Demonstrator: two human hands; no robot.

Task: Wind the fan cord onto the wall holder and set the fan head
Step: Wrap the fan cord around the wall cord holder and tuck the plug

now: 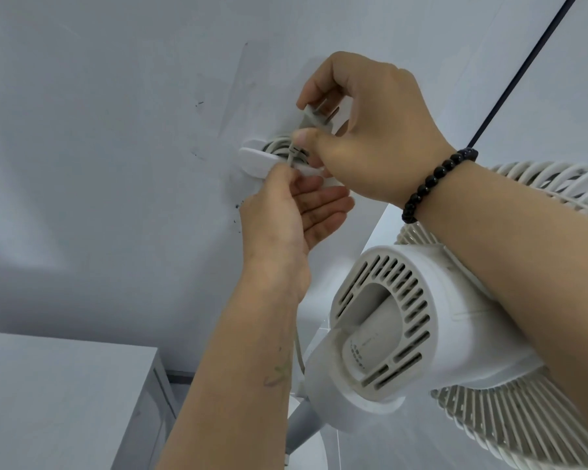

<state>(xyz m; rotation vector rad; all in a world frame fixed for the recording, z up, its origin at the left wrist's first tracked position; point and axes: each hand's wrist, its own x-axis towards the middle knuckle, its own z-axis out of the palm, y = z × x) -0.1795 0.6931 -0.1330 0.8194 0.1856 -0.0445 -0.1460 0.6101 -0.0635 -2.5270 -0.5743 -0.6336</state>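
Observation:
A white wall holder (255, 159) is fixed to the pale wall, with several turns of the grey fan cord (279, 147) wound behind its front flange. My right hand (370, 137), a dark bead bracelet on its wrist, pinches the cord's plug (314, 114) just above the holder. My left hand (286, 212) reaches up from below and pinches the cord at the holder's front edge, its other fingers straight. The white fan head (404, 320) with its slotted motor housing sits below right, partly behind my right forearm.
The fan's cream grille (510, 425) fills the lower right and shows again above my right forearm. A grey cabinet (65, 398) stands at the lower left. A dark line (523, 69) runs diagonally across the wall at the upper right.

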